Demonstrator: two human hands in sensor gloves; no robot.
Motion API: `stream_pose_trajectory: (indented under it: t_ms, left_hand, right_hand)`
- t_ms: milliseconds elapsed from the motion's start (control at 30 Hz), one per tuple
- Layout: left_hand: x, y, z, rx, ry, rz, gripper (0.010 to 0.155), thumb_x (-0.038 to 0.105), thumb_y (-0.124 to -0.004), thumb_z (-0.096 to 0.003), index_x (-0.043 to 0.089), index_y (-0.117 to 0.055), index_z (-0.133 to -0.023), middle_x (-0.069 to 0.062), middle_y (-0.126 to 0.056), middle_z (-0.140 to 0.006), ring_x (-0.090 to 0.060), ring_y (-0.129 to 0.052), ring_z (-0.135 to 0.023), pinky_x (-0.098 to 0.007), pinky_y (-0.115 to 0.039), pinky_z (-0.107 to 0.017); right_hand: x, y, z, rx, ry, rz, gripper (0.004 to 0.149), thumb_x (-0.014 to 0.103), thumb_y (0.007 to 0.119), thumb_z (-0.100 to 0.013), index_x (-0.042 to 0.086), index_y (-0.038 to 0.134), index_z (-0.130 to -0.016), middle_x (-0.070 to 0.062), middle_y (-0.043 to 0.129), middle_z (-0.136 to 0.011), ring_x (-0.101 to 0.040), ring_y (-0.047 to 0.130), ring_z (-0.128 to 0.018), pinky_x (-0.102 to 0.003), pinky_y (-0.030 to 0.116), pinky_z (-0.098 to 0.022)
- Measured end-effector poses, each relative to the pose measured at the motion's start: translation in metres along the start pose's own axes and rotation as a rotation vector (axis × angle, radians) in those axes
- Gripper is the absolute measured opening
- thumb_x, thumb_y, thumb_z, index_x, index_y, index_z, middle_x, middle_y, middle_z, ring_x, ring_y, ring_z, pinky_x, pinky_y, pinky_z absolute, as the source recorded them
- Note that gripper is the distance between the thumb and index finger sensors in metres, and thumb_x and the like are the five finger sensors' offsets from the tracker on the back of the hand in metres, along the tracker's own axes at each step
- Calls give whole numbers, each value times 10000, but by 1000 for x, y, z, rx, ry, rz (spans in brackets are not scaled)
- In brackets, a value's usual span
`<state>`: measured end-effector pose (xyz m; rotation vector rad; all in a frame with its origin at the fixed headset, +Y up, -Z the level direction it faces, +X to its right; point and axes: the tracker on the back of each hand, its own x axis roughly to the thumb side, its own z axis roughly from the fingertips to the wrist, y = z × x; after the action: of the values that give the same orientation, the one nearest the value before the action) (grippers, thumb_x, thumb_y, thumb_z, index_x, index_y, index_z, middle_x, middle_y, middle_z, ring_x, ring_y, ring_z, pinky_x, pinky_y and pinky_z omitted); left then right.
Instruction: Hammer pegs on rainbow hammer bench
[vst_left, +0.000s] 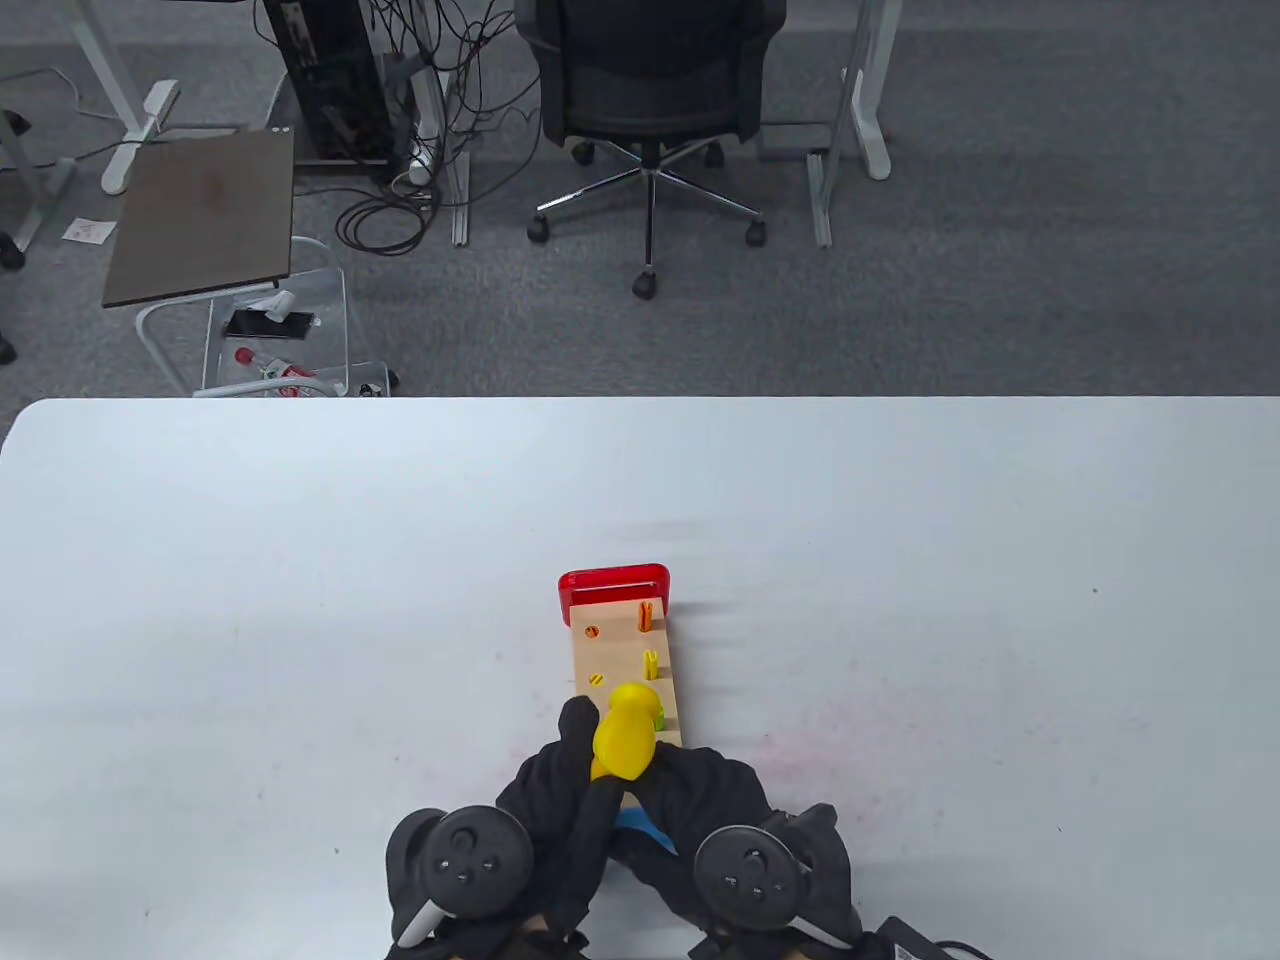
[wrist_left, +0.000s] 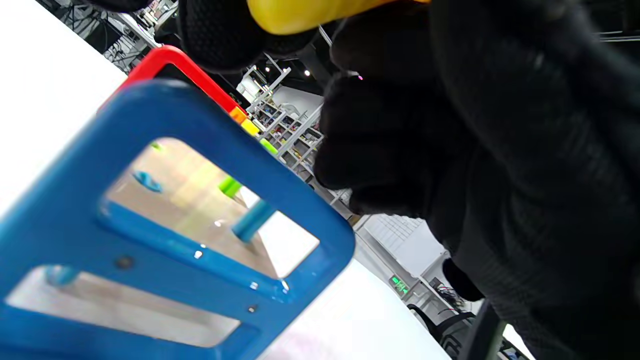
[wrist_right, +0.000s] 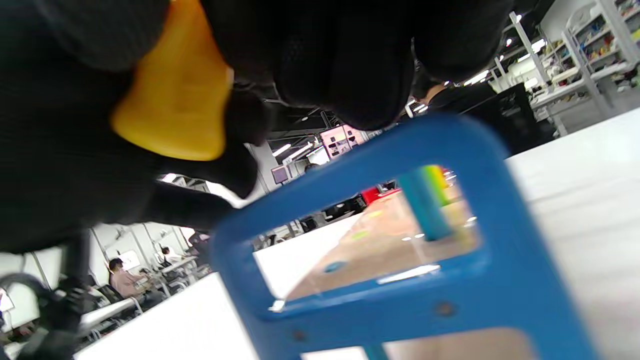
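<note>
The wooden hammer bench (vst_left: 620, 650) lies lengthwise on the white table, red end (vst_left: 614, 583) far, blue end (vst_left: 640, 830) near, between my hands. An orange peg (vst_left: 646, 615) and a yellow peg (vst_left: 650, 662) stand raised; two others sit flush. The yellow hammer (vst_left: 625, 735) has its head over the bench's near half, partly hiding a green peg (vst_left: 658, 715). My left hand (vst_left: 575, 740) and right hand (vst_left: 680, 775) both wrap the hammer. It shows among the fingers in the left wrist view (wrist_left: 300, 12) and right wrist view (wrist_right: 175, 100), above the blue end (wrist_left: 165, 115) (wrist_right: 500, 280).
A black adapter with cable (vst_left: 915, 940) lies at the table's near edge, right of my right hand. Beyond the table's far edge stand an office chair (vst_left: 650, 90) and a small side table (vst_left: 205, 215) on the floor.
</note>
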<state>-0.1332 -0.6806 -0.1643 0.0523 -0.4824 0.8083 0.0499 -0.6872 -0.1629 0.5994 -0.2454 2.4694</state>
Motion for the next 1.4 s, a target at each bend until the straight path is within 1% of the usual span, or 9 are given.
stream_pose_trajectory:
  t_ms: [200, 300, 533, 633, 833, 933, 1100, 1233, 1400]
  left_hand:
    - [1, -6, -1, -22, -40, 57, 797, 442, -411, -664, -171, -162, -1108, -315, -559, -1148, -551, -711, -908, -837, -523, -578]
    - [4, -14, 0, -72, -73, 108, 842, 481, -387, -660, -195, -148, -1100, -392, -438, -1172, -631, -584, -961, -844, -498, -581]
    - [-10, -18, 0, -68, -214, -161, 860, 577, -360, -644, -70, -203, -1189, -294, -520, -1189, -585, -611, -981, -851, -488, -586]
    - [-21, -22, -2, -72, -201, -352, 872, 660, -436, -625, 7, -451, -1203, -261, -599, -1153, -552, -678, -930, -831, -526, -575]
    - [-35, -37, -13, -99, -213, -558, 779, 763, -582, -553, 157, -778, -1000, -105, -876, -914, -350, -908, -634, -705, -699, -515]
    - [-39, -42, -17, -83, -253, -589, 682, 770, -581, -556, 225, -862, -855, -57, -878, -833, -312, -901, -538, -655, -746, -491]
    - [-46, -43, -18, -71, -250, -497, 624, 774, -535, -550, 266, -875, -680, -4, -887, -676, -265, -888, -446, -623, -774, -465]
    - [-47, -43, -20, -68, -253, -469, 611, 763, -522, -552, 267, -875, -606, 8, -878, -629, -251, -869, -397, -610, -782, -446]
    - [-49, -43, -21, -77, -242, -438, 580, 777, -590, -543, 271, -871, -581, 6, -878, -584, -220, -858, -360, -582, -803, -424]
  right_hand:
    - [-5, 3, 0, -5, 28, -42, 789, 571, 698, -401, 117, 518, -1020, -124, 684, -989, -338, 849, -849, -551, 688, -657]
    - [-10, 5, -3, -17, 49, -49, 745, 558, 710, -416, 144, 526, -1008, -118, 686, -974, -333, 851, -836, -545, 689, -656]
    - [-17, -9, -5, -59, 46, -41, 633, 512, 687, -475, 142, 581, -978, -93, 769, -907, -313, 922, -801, -515, 740, -643]
    - [-30, -31, -16, -117, 112, -26, 626, 491, 710, -480, 142, 581, -984, -89, 792, -878, -315, 971, -746, -485, 801, -606]
    - [-50, -58, -47, -101, 175, 79, 639, 456, 789, -467, 201, 576, -1012, -77, 813, -822, -271, 1015, -577, -439, 890, -474]
    - [-55, -64, -65, -89, 196, 148, 648, 465, 813, -455, 196, 610, -1008, -71, 875, -757, -244, 1025, -458, -391, 911, -357]
    - [-58, -71, -90, -104, 205, 223, 683, 439, 828, -451, 210, 559, -1036, -59, 919, -789, -222, 1026, -403, -261, 872, -162]
    - [-59, -71, -100, -120, 204, 151, 688, 469, 768, -447, 192, 547, -1036, -63, 966, -691, -207, 1020, -314, -261, 861, -110]
    - [-56, -74, -108, -258, 170, 101, 668, 518, 674, -451, 190, 568, -1024, -67, 985, -607, -187, 986, -218, -272, 846, -78]
